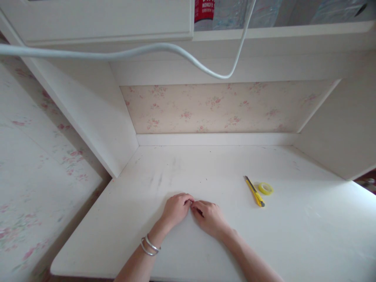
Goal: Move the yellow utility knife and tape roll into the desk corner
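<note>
My left hand (177, 208), with two silver bangles (150, 245) on its wrist, rests on the white tabletop (117, 227) with its fingers curled closed. Beside it, my right hand (210, 218) is also closed, and the fingertips of both hands meet. Whatever they pinch, if anything, is hidden or too small to make out. To the right of my hands lies a yellow box cutter (254, 192), its tip pointing away from me. A roll of yellowish clear tape (265, 188) lies flat just to its right, apart from both hands.
A white cable (164, 47) hangs across the upper view, above the table. White side panels (88, 105) and a floral back wall (211, 107) enclose the tabletop. Overhead is a cabinet (108, 19) with a red-labelled bottle (204, 9) and clear plastic inside.
</note>
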Available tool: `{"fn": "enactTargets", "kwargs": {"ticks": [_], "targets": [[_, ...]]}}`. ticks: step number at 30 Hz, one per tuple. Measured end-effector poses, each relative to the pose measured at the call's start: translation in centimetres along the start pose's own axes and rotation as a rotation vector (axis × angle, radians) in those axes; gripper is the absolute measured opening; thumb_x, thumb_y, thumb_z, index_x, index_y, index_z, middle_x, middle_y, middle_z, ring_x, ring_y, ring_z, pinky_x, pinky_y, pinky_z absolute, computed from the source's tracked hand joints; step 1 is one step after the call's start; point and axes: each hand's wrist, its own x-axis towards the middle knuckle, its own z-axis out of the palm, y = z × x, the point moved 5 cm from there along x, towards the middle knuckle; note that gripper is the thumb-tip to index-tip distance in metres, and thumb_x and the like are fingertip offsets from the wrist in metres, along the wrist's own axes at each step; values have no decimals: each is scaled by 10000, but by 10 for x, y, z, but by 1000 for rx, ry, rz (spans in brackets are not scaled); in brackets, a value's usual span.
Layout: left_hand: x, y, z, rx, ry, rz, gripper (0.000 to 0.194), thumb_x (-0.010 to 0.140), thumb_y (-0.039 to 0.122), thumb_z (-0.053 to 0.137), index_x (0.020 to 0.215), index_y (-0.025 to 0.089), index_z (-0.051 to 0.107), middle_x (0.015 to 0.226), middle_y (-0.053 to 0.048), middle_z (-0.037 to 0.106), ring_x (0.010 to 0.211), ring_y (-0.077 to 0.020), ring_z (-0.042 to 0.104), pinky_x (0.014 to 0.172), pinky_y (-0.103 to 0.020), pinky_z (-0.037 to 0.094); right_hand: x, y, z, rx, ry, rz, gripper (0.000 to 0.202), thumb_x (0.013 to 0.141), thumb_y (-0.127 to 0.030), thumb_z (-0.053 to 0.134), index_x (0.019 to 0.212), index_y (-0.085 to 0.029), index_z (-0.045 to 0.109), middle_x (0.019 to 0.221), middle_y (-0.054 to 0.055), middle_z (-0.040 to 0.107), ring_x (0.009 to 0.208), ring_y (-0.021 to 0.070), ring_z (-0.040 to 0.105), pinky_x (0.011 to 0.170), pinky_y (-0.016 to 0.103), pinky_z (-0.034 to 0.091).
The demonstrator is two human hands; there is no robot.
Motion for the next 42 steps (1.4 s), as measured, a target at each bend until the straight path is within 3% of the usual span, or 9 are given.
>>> {"fn": "enactTargets", "kwargs": {"ticks": [7, 10, 14, 16, 18, 23, 28, 38, 42], "targets": [[-1, 1, 0, 20, 15, -45, 276, 834, 190, 395, 922, 270, 644, 953, 40, 666, 870, -121, 591, 787, -214, 397, -14, 2, -20, 176, -1, -18, 262, 880, -288, 372, 903, -231, 627, 811, 5, 641, 697, 128, 565, 645, 221, 403], [-2, 2, -2, 36, 16, -73, 285, 854, 227, 376, 981, 274, 627, 969, 34, 664, 852, -124, 597, 747, -217, 397, -22, 38, -49, 164, 185, 117, 295, 877, -368, 377, 935, -219, 624, 813, 25, 633, 655, 136, 545, 611, 238, 416], [-2, 3, -2, 37, -2, -110, 285, 861, 268, 377, 995, 265, 628, 926, 22, 670, 818, -135, 599, 713, -225, 395, -43, 99, -115, -176, 649, 250, 300, 820, -395, 422, 943, -218, 630, 887, 62, 609, 855, 209, 531, 804, 347, 409], [-2, 3, -2, 31, -6, -104, 273, 856, 271, 391, 987, 268, 630, 935, 24, 669, 832, -139, 598, 730, -231, 396, -54, 126, -140, -370, 744, 369, 347, 779, -370, 434, 1042, -233, 614, 1033, 82, 562, 960, 255, 485, 868, 417, 374], [-1, 3, -1, 33, -3, -105, 264, 853, 273, 400, 976, 273, 633, 949, 28, 668, 846, -141, 598, 741, -235, 397, -63, 152, -154, -487, 706, 521, 437, 754, -375, 449, 1167, -276, 552, 1163, 83, 490, 1049, 302, 432, 869, 479, 362], [-1, 3, -2, 42, 8, -95, 265, 862, 276, 389, 976, 269, 628, 951, 27, 670, 851, -142, 603, 747, -236, 397, -68, 203, -146, -527, 428, 593, 531, 796, -424, 397, 1321, -344, 382, 1370, 69, 310, 1208, 341, 323, 872, 519, 371], [-2, 2, -2, 45, 18, -84, 261, 861, 271, 393, 975, 270, 628, 952, 21, 671, 843, -144, 604, 744, -237, 396, -67, 236, -132, -452, 383, 488, 465, 850, -344, 280, 1273, -290, 468, 1323, 49, 410, 1169, 250, 419, 934, 409, 383], [-4, 4, -4, 37, 1, -85, 267, 864, 282, 383, 977, 257, 624, 937, 7, 670, 833, -144, 603, 736, -233, 396, -74, 223, -138, -445, 491, 597, 419, 804, -376, 372, 1147, -263, 583, 1238, 35, 481, 1018, 228, 536, 888, 350, 416], [-4, 2, -3, 52, 11, -108, 276, 871, 297, 373, 1051, 271, 581, 849, 6, 671, 786, -145, 608, 703, -239, 395, -80, 212, -148, -380, 615, 642, 431, 788, -457, 418, 1134, -262, 587, 1195, 31, 526, 919, 220, 576, 796, 329, 449]]}}
